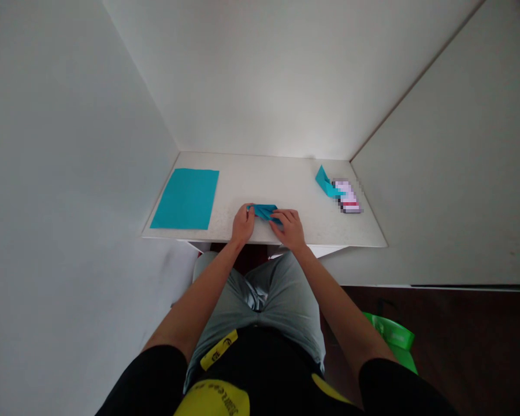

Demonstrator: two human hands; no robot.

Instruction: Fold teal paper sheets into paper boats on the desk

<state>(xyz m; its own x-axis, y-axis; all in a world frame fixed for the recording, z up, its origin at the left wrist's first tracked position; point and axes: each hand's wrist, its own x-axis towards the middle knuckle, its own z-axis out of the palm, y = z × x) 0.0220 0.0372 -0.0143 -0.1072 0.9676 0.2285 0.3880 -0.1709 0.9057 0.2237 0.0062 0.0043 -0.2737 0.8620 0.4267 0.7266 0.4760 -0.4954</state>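
Note:
A small piece of folded blue paper (263,211) spans the gap between my two hands, just above the front part of the white table. My left hand (243,224) pinches its left end between thumb and fingers. At the other end, the thumb and fingers of my right hand (289,227) close on the paper's right side. Several creases and layers show in it, though its exact shape is partly covered by my fingers. To the left lies a flat blue sheet of paper (185,199). Another folded blue paper piece (323,182), with a pointed tip, sits at the right.
The white table (260,167) meets walls at the back, left and right. A blurred-out flat object, perhaps a phone (349,196), lies at the right beside the folded piece. A green plastic object (392,335) stands on the dark floor at lower right.

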